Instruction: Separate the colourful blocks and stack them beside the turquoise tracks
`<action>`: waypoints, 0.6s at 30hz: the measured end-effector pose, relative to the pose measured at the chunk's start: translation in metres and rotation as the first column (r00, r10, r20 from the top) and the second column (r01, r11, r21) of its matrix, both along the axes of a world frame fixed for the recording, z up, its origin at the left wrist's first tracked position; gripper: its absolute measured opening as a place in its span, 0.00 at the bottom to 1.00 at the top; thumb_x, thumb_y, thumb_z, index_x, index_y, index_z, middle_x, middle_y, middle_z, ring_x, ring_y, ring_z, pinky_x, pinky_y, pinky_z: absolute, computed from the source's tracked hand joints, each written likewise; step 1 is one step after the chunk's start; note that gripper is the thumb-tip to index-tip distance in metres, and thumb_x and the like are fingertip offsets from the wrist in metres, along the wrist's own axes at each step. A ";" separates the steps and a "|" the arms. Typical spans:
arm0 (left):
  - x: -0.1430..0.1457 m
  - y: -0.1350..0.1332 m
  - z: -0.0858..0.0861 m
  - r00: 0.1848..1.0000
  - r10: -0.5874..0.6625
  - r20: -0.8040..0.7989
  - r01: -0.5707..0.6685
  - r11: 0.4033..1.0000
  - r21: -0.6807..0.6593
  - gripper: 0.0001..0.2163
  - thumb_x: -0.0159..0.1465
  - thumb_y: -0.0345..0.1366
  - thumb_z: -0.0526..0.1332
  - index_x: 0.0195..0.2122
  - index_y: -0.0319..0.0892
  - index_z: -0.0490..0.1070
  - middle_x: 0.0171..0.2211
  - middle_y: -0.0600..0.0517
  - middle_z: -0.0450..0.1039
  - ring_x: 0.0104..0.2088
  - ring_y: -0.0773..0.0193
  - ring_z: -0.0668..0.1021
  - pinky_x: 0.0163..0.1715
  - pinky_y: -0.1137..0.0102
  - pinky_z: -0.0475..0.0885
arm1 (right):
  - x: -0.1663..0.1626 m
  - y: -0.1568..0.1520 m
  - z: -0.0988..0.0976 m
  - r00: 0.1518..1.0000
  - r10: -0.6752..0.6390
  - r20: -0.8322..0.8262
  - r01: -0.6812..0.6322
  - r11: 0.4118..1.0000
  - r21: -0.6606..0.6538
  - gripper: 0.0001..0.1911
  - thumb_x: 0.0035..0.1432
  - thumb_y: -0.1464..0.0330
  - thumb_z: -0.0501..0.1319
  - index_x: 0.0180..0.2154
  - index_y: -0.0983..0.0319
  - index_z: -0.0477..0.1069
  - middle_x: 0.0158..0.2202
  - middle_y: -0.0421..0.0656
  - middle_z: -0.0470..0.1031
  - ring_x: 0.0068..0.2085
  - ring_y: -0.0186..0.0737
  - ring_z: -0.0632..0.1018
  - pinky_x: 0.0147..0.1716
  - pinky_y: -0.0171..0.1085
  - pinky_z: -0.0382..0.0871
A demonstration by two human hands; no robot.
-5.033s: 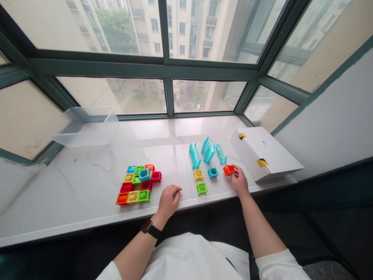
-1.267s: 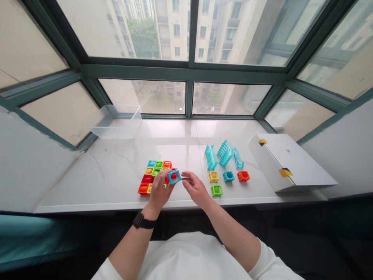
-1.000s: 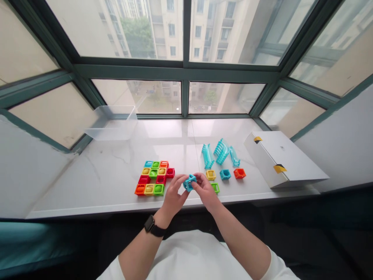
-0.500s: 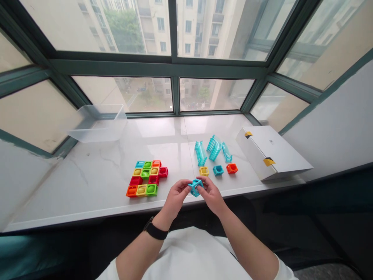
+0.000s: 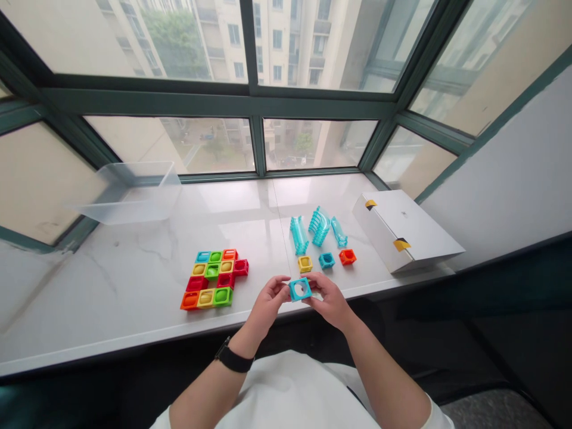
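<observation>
Two hands hold one blue cube (image 5: 300, 289) between them. The left hand (image 5: 268, 298) pinches the left side of the cube with its thumb and fingertips. The right hand (image 5: 328, 298) pinches the right side the same way. Both sets of fingers are curled in and tight on the toy. The cube is up in the air, just over the front edge of the white stone sill (image 5: 134, 286). It touches nothing but the fingers. The face turned up toward the camera has a round hole in it.

A black watch (image 5: 233, 360) sits on the left wrist.

To the left of the hands, a bunch of colored cubes (image 5: 213, 280) lies flat on the sill. They are packed side by side and touch each other. They are blue, green, orange, yellow and red.

Just behind the hands, three small cubes stand in a row, a little apart from each other: a yellow cube (image 5: 305, 263), a small blue one (image 5: 326, 260) and an orange cube (image 5: 347, 257). Behind that row lie see-through teal track pieces (image 5: 317, 227), close together.

A white box (image 5: 402, 232) with yellow tape on its corners lies at the right end of the sill. A clear plastic tub (image 5: 129, 192) stands far off at the back left, by the window glass.
</observation>
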State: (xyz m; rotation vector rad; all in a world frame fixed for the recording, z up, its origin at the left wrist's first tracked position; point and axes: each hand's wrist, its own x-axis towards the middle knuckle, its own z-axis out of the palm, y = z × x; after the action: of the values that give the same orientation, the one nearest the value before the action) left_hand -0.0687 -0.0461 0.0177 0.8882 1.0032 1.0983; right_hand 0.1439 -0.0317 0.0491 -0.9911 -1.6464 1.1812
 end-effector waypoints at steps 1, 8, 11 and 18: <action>-0.001 0.001 -0.004 0.997 0.013 -0.072 -0.010 0.999 0.031 0.21 0.65 0.52 0.69 0.52 0.45 0.74 0.37 0.50 0.78 0.38 0.60 0.81 0.46 0.62 0.77 | 0.006 0.002 -0.002 1.000 -0.024 0.003 0.024 1.000 -0.008 0.23 0.60 0.62 0.72 0.57 0.55 0.74 0.53 0.47 0.78 0.49 0.46 0.82 0.52 0.48 0.80; -0.021 0.006 -0.032 0.804 0.192 -0.563 -0.005 0.948 0.317 0.13 0.70 0.45 0.62 0.51 0.46 0.75 0.41 0.48 0.79 0.44 0.55 0.81 0.49 0.58 0.76 | 0.070 0.031 -0.026 0.942 -0.335 0.039 0.336 0.941 -0.041 0.26 0.57 0.58 0.73 0.55 0.57 0.73 0.49 0.46 0.81 0.48 0.46 0.83 0.54 0.50 0.78; -0.026 0.008 -0.041 0.709 0.246 -0.661 0.070 0.908 0.414 0.11 0.71 0.41 0.59 0.50 0.47 0.75 0.42 0.47 0.79 0.45 0.53 0.81 0.50 0.56 0.75 | 0.096 0.048 -0.029 0.897 -0.420 0.139 0.424 0.906 0.000 0.27 0.56 0.59 0.72 0.55 0.58 0.73 0.49 0.47 0.82 0.48 0.48 0.83 0.55 0.52 0.77; -0.024 0.010 -0.047 0.580 0.258 -0.772 0.208 0.870 0.447 0.09 0.72 0.37 0.56 0.46 0.47 0.76 0.41 0.46 0.79 0.44 0.52 0.80 0.48 0.55 0.74 | 0.109 0.081 -0.025 0.848 -0.382 0.368 0.386 0.920 0.065 0.23 0.56 0.62 0.68 0.53 0.56 0.76 0.46 0.44 0.83 0.44 0.46 0.83 0.50 0.47 0.77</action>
State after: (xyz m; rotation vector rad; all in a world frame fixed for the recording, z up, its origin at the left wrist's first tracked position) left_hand -0.0927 -0.0359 -0.0296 1.9464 1.5164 0.9684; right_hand 0.2528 0.0492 0.0242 -1.5482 -1.6183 0.7594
